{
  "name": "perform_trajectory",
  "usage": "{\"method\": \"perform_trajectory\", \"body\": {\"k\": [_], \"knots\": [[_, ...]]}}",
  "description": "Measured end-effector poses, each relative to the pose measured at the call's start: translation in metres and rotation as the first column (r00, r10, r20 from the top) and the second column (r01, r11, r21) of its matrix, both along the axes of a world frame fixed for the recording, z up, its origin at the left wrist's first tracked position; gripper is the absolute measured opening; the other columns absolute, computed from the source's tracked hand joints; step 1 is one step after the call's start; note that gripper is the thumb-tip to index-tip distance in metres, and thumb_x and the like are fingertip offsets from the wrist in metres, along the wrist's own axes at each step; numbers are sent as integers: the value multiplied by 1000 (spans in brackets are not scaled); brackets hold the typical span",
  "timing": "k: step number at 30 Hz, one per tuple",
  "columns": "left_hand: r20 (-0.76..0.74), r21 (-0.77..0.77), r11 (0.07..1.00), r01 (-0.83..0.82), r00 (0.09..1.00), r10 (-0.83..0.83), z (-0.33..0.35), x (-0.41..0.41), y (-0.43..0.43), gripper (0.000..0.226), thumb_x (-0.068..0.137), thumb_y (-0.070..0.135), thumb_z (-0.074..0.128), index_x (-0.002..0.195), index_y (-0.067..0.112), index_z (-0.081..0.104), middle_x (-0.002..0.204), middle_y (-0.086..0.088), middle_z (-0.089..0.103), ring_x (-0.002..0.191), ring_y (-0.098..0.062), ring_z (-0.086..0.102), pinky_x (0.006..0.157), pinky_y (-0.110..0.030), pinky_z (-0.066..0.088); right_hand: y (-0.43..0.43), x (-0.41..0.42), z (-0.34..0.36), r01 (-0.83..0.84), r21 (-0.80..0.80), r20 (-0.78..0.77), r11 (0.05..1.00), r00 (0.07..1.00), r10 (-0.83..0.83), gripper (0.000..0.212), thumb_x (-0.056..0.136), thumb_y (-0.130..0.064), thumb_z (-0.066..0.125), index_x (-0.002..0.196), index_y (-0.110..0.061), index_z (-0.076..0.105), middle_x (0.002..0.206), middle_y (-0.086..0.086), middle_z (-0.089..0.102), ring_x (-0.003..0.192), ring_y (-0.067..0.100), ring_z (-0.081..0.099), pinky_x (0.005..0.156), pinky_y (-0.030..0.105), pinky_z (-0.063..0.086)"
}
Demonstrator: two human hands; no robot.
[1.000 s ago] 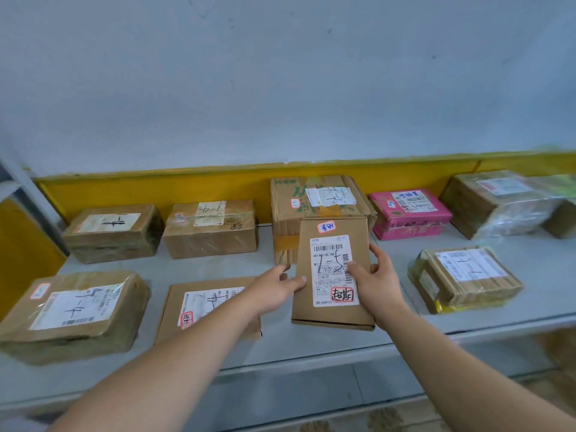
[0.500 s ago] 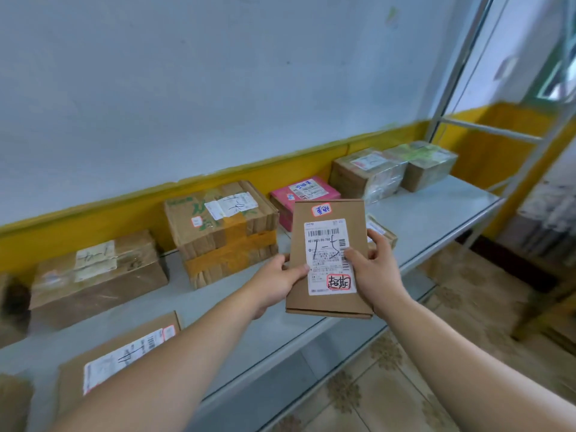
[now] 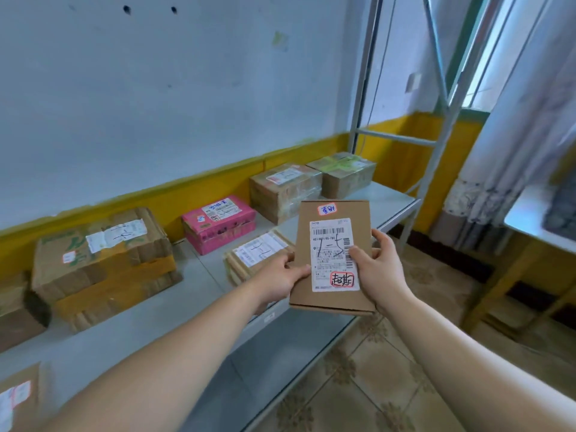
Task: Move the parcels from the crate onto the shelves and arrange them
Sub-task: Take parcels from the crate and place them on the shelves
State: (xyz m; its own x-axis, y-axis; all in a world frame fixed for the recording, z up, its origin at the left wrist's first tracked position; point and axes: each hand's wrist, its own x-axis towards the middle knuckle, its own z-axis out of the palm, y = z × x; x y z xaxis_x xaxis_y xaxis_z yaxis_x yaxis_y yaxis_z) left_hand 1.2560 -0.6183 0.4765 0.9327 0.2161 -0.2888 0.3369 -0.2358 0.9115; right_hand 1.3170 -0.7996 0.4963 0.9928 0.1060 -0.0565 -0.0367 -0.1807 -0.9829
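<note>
A flat brown cardboard parcel (image 3: 325, 213) with a white shipping label and two red-edged stickers is held in the air over the front edge of the grey shelf (image 3: 162, 313). My left hand (image 3: 280, 277) grips its left edge, thumb on top. My right hand (image 3: 378, 269) grips its right edge, thumb pressed on the label. Behind and just left of it a flat taped parcel (image 3: 258, 254) lies on the shelf. The crate is out of view.
Along the shelf's back stand a large taped brown box (image 3: 103, 263), a pink box (image 3: 218, 224), a plastic-wrapped box (image 3: 285, 188) and a green-taped box (image 3: 346, 173). A metal upright (image 3: 361, 88) marks the shelf's right end. Tiled floor (image 3: 358, 378) lies below.
The view has swung right along the shelf. The parcel, gripped by both hands, has left the shelf surface and moved right, now over the shelf's front edge.
</note>
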Motion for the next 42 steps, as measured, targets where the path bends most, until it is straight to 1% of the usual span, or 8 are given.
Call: {"method": "perform_trajectory", "body": {"k": [10,13,20,24,27,35,39,42], "knots": [[-44,186,978,98,995,-92,14,71,-51,47,96,39,56,138,20,46,117,1,62,100,-12,61,86,-28,46,-57,79,4,-4,26,-22,1000,1000,5,59,98,-19,61,149,-28,34,94,-4,64,70,6,68,44,14,47],[-82,267,957,114,992,-95,12,91,-38,56,94,40,58,143,18,43,121,1,62,107,-15,59,96,-30,44,-47,105,-1,-19,15,-43,1000,999,20,58,98,-18,60,149,-27,34,89,-6,63,62,2,66,41,13,45],[-186,416,904,101,982,-24,-10,144,24,62,95,44,56,148,18,36,144,-3,47,123,-19,51,102,-28,40,12,183,-20,-107,-16,-117,994,988,104,61,98,-20,61,150,-29,31,94,-1,72,70,13,74,57,29,57],[-236,638,767,69,966,109,-37,173,59,62,94,54,50,145,21,41,146,-5,44,129,-23,46,104,-34,38,38,230,-39,-130,-63,-182,990,976,117,61,98,-23,60,149,-31,29,103,1,73,79,20,75,75,44,62],[-287,782,612,120,940,183,-60,181,68,66,94,61,40,149,26,30,159,-1,22,145,-26,20,115,-50,21,54,258,-59,-157,-100,-250,983,960,128,61,99,-26,58,150,-33,24,118,3,69,86,23,74,80,49,60],[-245,843,538,16,902,356,-89,192,59,75,90,72,29,154,36,9,164,2,-3,150,-22,-6,118,-55,-5,81,312,-117,-284,-139,-364,949,906,218,69,98,-15,56,153,-34,19,134,5,58,108,30,65,92,47,55],[-230,852,523,-34,873,431,-91,193,58,75,91,70,31,154,36,8,164,3,-1,150,-20,-5,119,-53,-5,75,336,-136,-427,-343,-351,837,884,308,67,94,-22,57,152,-29,23,138,11,50,116,34,57,89,40,49],[-233,865,500,-38,852,468,-92,194,57,73,91,69,32,154,38,9,164,5,1,150,-21,-4,118,-57,-5,68,354,-145,-512,-560,-259,651,855,450,67,90,-27,57,150,-24,28,141,11,36,127,32,42,105,42,40]]}}
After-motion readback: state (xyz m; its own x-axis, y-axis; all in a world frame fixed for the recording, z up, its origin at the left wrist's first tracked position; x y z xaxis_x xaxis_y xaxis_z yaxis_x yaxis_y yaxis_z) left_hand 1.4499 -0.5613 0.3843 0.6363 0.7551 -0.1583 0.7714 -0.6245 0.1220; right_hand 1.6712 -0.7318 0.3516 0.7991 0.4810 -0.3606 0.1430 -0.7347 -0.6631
